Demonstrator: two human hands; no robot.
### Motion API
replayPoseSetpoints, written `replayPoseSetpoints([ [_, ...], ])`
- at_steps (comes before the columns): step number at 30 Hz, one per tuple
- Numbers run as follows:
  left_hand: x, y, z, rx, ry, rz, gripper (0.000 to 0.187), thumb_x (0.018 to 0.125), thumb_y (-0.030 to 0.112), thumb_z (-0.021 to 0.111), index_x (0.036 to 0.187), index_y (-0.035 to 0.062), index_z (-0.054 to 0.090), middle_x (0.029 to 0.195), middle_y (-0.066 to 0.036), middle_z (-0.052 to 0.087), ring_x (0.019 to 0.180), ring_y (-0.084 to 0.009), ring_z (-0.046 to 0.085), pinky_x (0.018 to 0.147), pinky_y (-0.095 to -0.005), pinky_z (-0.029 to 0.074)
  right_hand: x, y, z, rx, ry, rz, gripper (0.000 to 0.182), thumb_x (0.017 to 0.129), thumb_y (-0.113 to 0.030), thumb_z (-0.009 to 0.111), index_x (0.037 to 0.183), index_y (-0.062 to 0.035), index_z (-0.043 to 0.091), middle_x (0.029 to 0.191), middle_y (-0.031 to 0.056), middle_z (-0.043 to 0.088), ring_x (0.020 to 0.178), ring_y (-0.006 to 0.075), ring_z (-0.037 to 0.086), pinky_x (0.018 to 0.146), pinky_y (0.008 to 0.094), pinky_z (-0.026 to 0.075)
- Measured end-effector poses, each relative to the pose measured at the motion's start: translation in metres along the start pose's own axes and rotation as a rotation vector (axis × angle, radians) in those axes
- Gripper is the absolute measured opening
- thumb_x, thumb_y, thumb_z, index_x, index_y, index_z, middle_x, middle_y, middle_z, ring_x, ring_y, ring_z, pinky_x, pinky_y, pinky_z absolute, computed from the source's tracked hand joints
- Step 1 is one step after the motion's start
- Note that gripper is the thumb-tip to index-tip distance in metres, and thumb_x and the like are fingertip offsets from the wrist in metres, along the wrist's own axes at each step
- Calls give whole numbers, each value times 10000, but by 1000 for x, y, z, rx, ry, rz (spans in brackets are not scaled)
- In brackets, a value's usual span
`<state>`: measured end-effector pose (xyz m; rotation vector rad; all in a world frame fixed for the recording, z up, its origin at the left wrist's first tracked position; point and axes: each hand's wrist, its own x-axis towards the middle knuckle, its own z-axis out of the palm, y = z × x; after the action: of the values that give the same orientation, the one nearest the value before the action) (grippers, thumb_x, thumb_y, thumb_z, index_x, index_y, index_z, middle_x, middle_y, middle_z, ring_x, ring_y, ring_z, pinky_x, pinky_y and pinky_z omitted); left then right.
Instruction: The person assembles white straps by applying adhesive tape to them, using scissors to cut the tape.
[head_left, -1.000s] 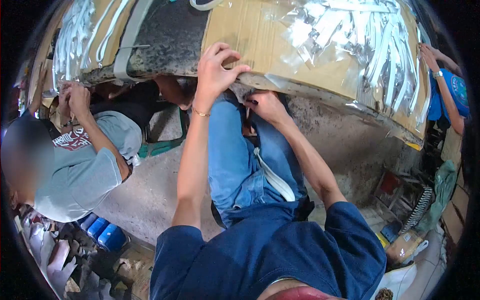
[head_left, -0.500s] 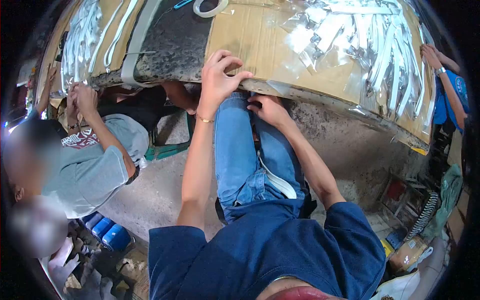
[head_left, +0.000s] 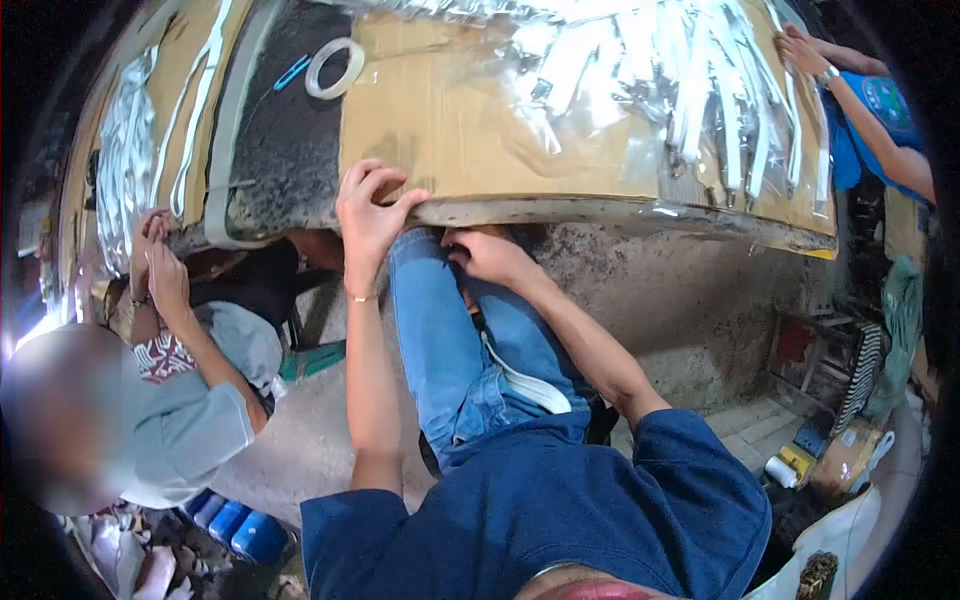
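Observation:
My left hand [head_left: 372, 215] rests at the front edge of the cardboard [head_left: 440, 130] on the table, its fingers curled and thumb apart, with nothing seen in it. Just below the table edge, over my jeans [head_left: 435, 330], my right hand [head_left: 490, 257] has its fingers bent; the gap by its thumb is dark and its fingertips are partly hidden. White straps in clear plastic [head_left: 690, 90] lie on the cardboard, right of my left hand. A roll of clear tape [head_left: 335, 68] sits on the dark table surface beside a small blue tool [head_left: 291, 73].
On the left, a person in a grey shirt [head_left: 190, 430] has both hands at the table edge near more straps [head_left: 125, 160]. Another person's arms [head_left: 865, 125] reach in at the far right. A stool [head_left: 815, 350] and a box [head_left: 848, 455] stand at the lower right.
The view has shifted, so the table sits lower and further left. The tape and blue tool now show more fully. Both my hands keep nearly the same poses at the edge.

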<state>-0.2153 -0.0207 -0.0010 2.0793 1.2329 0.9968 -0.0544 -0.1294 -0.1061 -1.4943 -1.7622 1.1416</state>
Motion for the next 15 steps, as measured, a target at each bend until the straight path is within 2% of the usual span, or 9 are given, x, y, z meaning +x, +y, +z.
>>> replayPoseSetpoints([
  [3,-1,4,-2,51,10,27,318,637,109,875,862,-8,683,998,-115,622,844,-221,650,731,-306,530,-4,1,-4,-74,0,-113,363,834,-201,689,1147,-24,635,1144,187,647,1115,371,582,976,431,446],
  [4,-2,5,-3,75,3,49,263,682,89,840,867,-3,676,1000,-123,619,891,-242,634,764,-326,518,-8,-2,-2,-35,33,-86,471,803,-186,695,1237,-35,589,1172,220,615,1123,400,556,973,436,452],
  [6,-8,10,-4,57,19,46,189,706,62,801,832,11,669,945,-120,611,933,-283,607,818,-371,502,-29,-13,-1,-291,245,-132,530,783,-201,715,1270,-44,576,1180,231,607,1121,411,553,980,431,453],
  [8,-19,6,-5,-9,35,5,148,747,39,763,854,14,666,1014,-131,609,965,-295,600,857,-379,489,-65,-41,-19,-349,218,-74,590,748,-222,750,1284,-56,568,1223,225,597,1152,402,551,990,436,446],
  [10,-28,4,-4,28,57,38,125,769,29,742,866,13,663,1079,-139,600,977,-300,597,885,-381,481,-88,-72,-77,-37,-294,-92,531,779,-236,758,1248,-47,596,1147,191,656,1070,353,626,933,406,489],
  [12,-31,12,-2,41,70,36,128,772,30,741,870,11,662,1113,-140,594,990,-295,597,903,-385,478,-102,-94,-149,185,-492,42,445,837,-248,741,1196,-13,623,1071,146,696,984,273,670,872,357,513],
  [13,-31,14,-2,54,70,9,132,772,31,741,876,11,662,1114,-140,597,1005,-295,593,909,-392,475,-106,-102,-186,174,-244,-70,336,882,-240,706,1130,-17,662,894,131,726,813,221,708,774,335,546],
  [14,-30,14,-1,68,70,-21,136,773,32,740,883,12,662,1115,-140,600,1021,-295,588,915,-398,472,-103,-92,-214,230,-51,-29,329,874,-222,710,1129,-18,667,928,115,728,848,181,697,789,328,540],
  [15,-23,13,1,118,110,8,122,810,66,726,905,18,667,983,-129,633,924,-254,622,841,-368,502,-96,-91,-247,20,230,-54,293,897,-210,680,1099,3,673,959,92,730,882,161,684,810,316,527],
])
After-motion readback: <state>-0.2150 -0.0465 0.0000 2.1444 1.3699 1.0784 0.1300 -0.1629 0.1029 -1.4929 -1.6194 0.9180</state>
